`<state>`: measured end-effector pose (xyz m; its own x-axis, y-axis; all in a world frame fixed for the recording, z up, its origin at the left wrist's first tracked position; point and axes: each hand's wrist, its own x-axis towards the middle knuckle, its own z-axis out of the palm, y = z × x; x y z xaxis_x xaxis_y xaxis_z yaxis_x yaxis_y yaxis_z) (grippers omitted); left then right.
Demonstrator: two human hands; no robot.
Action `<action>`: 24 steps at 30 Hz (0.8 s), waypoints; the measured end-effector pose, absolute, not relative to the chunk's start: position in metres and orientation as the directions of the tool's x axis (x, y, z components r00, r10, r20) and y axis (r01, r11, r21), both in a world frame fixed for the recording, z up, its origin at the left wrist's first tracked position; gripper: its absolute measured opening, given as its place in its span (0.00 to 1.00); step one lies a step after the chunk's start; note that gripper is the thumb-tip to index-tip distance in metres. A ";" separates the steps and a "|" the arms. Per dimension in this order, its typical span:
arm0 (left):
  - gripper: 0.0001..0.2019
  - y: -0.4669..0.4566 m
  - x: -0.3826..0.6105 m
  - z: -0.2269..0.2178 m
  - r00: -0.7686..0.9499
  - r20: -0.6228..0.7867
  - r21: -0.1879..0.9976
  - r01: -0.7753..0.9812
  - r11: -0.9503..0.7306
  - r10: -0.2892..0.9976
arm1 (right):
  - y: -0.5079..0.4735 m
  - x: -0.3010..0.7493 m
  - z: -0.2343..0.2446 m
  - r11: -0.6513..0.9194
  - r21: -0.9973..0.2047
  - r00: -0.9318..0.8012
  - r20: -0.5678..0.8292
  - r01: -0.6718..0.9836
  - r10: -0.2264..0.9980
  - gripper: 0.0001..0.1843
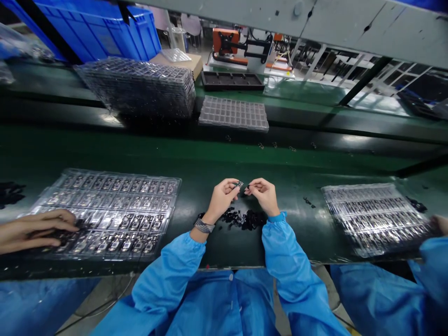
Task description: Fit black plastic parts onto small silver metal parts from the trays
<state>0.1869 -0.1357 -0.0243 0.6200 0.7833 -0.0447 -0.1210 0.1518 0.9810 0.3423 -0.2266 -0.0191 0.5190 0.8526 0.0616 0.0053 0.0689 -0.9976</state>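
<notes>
The person's left hand [221,198] and right hand [265,193] are up close together over the middle of the green worktop [196,158]. The left fingers [232,185] pinch a small part [239,184] at their tips and hold it just above the worktop. The right fingers [250,189] are squeezed narrow, right beside the part. They may hold a tiny dark bit of their own, but it is too small to tell. A striped wristband [204,226] sits on the left wrist. Both arms wear bright blue sleeves.

Just under the hands, on the worktop, lies a little pile of black parts [245,218].

To the left lies a clear plastic tray [115,186] with rows of small pockets, and most of them have parts in them. A co-worker's hand [35,228] rests on its near left corner. To the right lies another filled tray [376,217], and a second co-worker's blue sleeve [434,270] is at its right edge.

Farther back, a tall stack of clear trays [140,86] sits on the left. An empty clear tray [234,113] lies beside it, and a black tray [231,80] lies behind that one. A blue crate [94,28] stands at the far left, well apart from the hands.
</notes>
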 end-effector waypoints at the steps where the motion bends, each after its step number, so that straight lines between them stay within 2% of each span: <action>1: 0.18 -0.136 0.187 -0.024 0.621 -0.046 0.981 -0.118 0.151 0.783 | -0.227 0.342 -0.019 0.069 -0.998 0.515 0.062 0.006 0.855 0.20; 13: 0.18 -0.146 0.189 -0.023 0.654 -0.023 0.983 -0.122 0.136 0.756 | -0.226 0.338 -0.022 0.076 -0.996 0.471 0.091 0.052 0.877 0.16; 19: 0.18 -0.146 0.190 -0.024 0.653 -0.009 0.985 -0.124 0.119 0.758 | -0.225 0.334 -0.024 0.083 -0.990 0.510 0.129 0.112 0.850 0.12; 24: 0.19 -0.146 0.190 -0.025 0.643 0.011 0.984 -0.144 0.107 0.766 | -0.225 0.328 -0.024 0.073 -0.984 0.536 0.151 0.163 0.831 0.11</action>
<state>0.1900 -0.1460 -0.0249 0.6430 0.7657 0.0113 -0.1443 0.1066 0.9838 0.3283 -0.2248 -0.0235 0.5359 0.8307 0.1506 0.1632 0.0730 -0.9839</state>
